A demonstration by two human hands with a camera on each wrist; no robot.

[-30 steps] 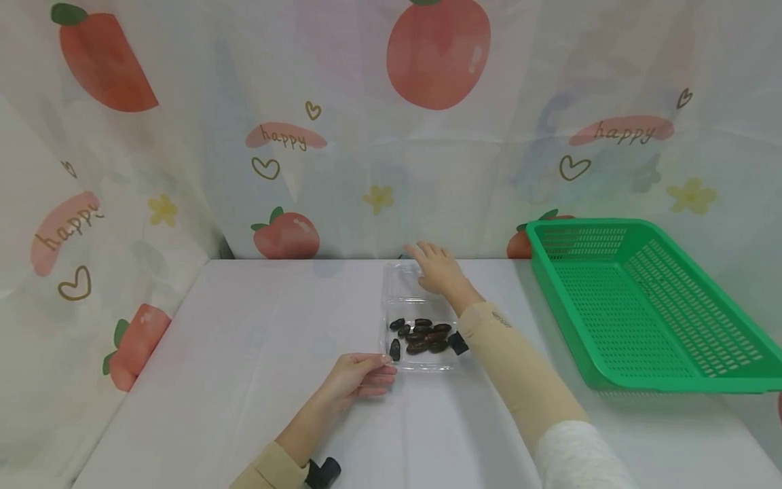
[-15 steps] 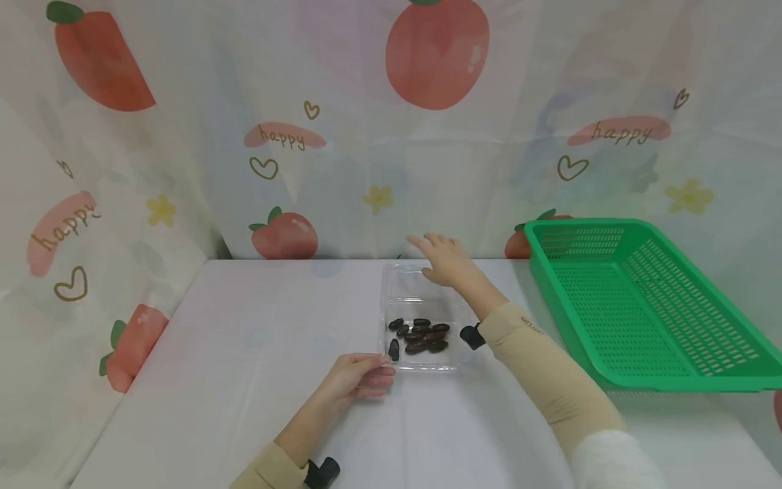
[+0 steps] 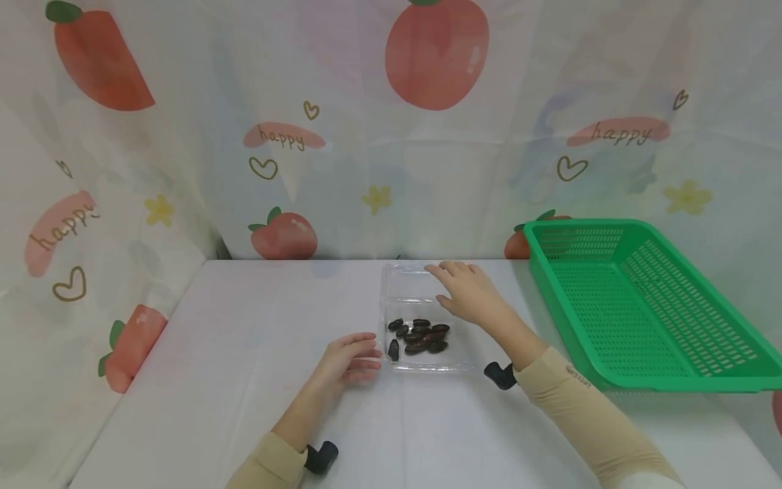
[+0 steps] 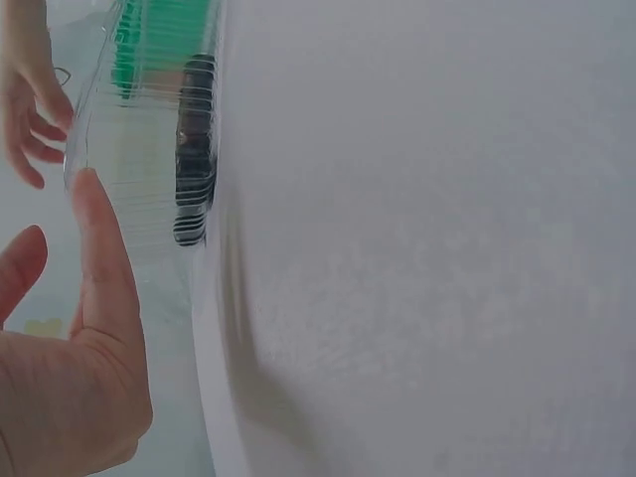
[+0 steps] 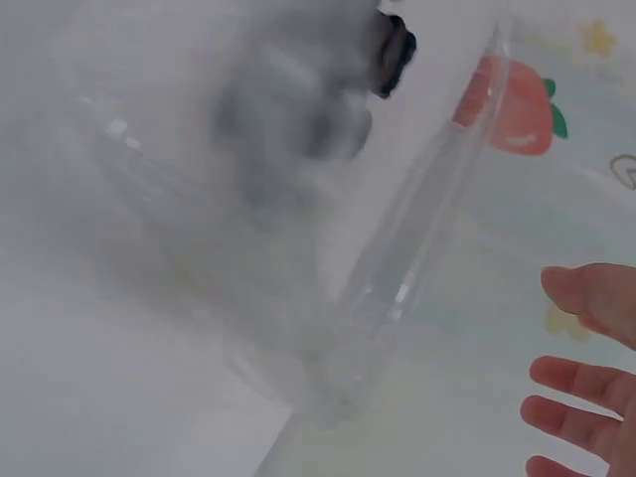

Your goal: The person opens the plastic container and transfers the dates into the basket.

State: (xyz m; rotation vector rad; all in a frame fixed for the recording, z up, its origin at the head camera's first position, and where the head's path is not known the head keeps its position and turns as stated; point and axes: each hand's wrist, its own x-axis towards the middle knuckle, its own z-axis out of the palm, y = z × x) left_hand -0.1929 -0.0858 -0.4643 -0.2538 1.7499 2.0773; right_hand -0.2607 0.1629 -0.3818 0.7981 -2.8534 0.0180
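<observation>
Lower and nearer me since 0.5 s ago: my right hand (image 3: pixel 473 299), fingers spread, above the right side of the clear box (image 3: pixel 427 368). My left hand (image 3: pixel 348 363) has slipped slightly leftward, fingers loosely extended by the box's left edge; contact unclear. Box lies unfolded on the white table (image 3: pixel 275 353), dark oval pieces (image 3: pixel 415 337) in its near half. 1 green basket (image 3: pixel 629 326) to the right.

dates (image 3: pixel 435 337) — dark brown | basket (image 3: pixel 617 319) green | backdrop (image 3: pixel 436 197) — pale, red-fruit print
</observation>
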